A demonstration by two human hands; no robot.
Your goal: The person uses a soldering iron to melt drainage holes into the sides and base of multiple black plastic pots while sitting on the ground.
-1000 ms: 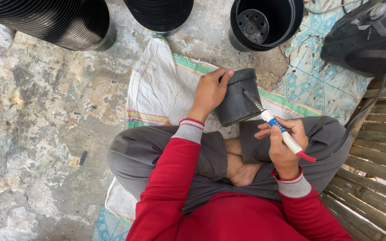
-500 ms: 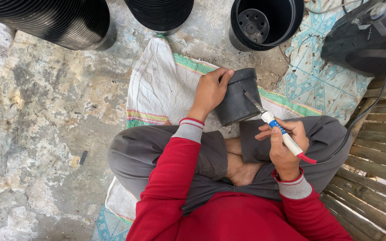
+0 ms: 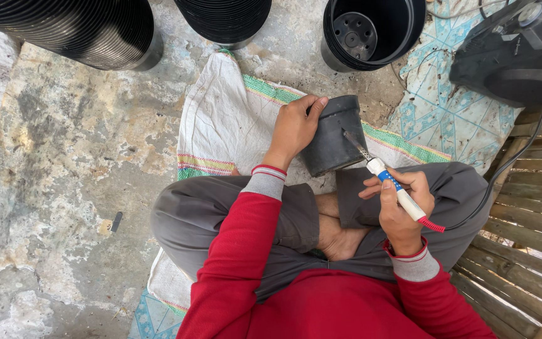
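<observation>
- Nothing much has moved since the earlier frames: both hands sit where they were, with the tool tip at the same spot on the pot.
- Left hand (image 3: 294,127) has its grip closed around the rim end of a small black plastic pot (image 3: 335,135), which lies tilted on its side above the crossed legs, thumb over the rim.
- Right hand (image 3: 403,210) has its grip closed pen-style around a blue-and-white soldering iron (image 3: 394,188); its metal tip reaches up and to the left of that grip and touches the pot's wall.
- A dark cord (image 3: 509,169) leaves the red rear end of the iron, running right and up from the grip.
- Beneath both hands lies a white woven sack (image 3: 227,125) spread on the concrete floor (image 3: 64,163).
- Beyond the left grip stand stacks of black pots (image 3: 224,19); an open black pot (image 3: 371,31) stands beyond the right.
</observation>
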